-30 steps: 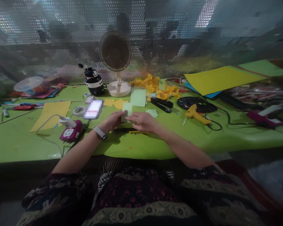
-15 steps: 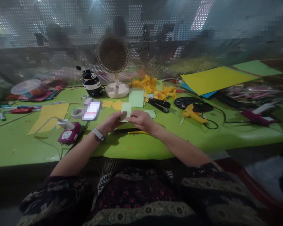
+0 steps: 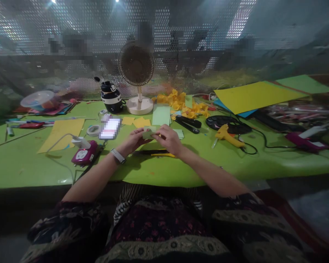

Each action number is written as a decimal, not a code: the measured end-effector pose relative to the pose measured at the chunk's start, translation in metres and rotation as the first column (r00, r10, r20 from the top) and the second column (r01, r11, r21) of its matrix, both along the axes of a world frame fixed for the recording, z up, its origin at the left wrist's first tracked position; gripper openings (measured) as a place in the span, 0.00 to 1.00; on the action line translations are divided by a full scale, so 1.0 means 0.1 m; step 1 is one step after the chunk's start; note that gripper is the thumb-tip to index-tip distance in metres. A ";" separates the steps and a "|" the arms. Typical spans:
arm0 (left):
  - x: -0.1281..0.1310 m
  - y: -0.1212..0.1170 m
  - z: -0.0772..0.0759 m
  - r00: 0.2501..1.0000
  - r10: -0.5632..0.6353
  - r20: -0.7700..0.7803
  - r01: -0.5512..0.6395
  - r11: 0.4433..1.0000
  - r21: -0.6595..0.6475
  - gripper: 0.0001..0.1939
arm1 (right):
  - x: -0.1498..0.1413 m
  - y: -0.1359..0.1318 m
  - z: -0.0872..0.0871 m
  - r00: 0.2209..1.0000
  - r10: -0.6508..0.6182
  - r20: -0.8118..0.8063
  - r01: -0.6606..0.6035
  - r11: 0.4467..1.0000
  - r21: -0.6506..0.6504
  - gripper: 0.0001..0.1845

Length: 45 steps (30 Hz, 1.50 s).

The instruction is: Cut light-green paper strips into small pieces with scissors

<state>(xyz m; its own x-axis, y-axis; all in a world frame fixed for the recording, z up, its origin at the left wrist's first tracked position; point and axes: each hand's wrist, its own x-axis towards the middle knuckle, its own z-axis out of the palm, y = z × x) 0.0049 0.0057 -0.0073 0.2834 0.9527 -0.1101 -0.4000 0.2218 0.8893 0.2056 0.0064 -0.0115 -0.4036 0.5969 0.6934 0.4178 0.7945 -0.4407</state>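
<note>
Between my two hands is a small piece of light green paper [image 3: 148,134], held just above the table. My left hand [image 3: 135,140] pinches its left end, and a pale watch circles that wrist. The fingers of my right hand [image 3: 168,140] close on the paper's right end. Below the hands lie a dark, long tool [image 3: 146,152] and a yellow-handled tool [image 3: 163,155], both partly covered. Light green sheets [image 3: 161,114] lie behind the paper, with smaller orange-yellow pieces [image 3: 141,122] to their left.
A black stapler [image 3: 188,123], yellow glue gun [image 3: 226,136] and black palette [image 3: 229,124] lie to the right. Yellow paper flowers [image 3: 178,101] and a fan [image 3: 139,105] stand behind. At left are a phone [image 3: 110,128], tape roll [image 3: 93,130], purple power adapter [image 3: 84,153] and bottle [image 3: 112,99].
The green paper stood tall between my hands and is now a shorter strip, apparently folded over. My right fingers have shifted along its edge. The whole view has moved slightly.
</note>
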 end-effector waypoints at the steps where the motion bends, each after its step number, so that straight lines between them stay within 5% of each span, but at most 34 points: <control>1: 0.00 0.01 -0.02 1.000 -0.007 0.010 0.007 1.000 0.003 0.03 | 0.00 0.01 0.00 0.999 -0.031 -0.019 0.031 0.999 -0.022 0.14; 9: 0.04 0.01 -0.03 0.995 -0.064 0.077 0.060 0.997 0.050 0.16 | 0.03 0.03 0.02 0.994 -0.095 -0.047 0.088 0.988 -0.129 0.14; 29: 0.04 -0.06 0.02 0.993 -0.086 -0.082 0.098 0.983 0.155 0.11 | 0.01 0.01 0.05 0.988 -0.134 -0.082 0.117 0.976 -0.184 0.17; 36: 0.07 -0.08 0.04 0.994 -0.074 -0.081 0.084 0.988 0.126 0.08 | -0.01 -0.02 0.13 0.958 -0.172 -0.231 0.061 0.906 -0.420 0.24; 45: 0.08 -0.08 0.03 0.993 -0.079 -0.083 0.090 0.986 0.138 0.11 | -0.01 -0.01 0.17 0.936 -0.092 -0.339 -0.089 0.871 -0.483 0.26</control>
<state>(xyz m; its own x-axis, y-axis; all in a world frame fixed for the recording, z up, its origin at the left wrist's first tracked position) 0.0130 -0.0020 -0.0045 0.3594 0.9332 -0.0006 -0.3147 0.1218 0.9413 0.2049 0.0053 0.0052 -0.1950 0.8916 0.4087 0.1708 0.4413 -0.8810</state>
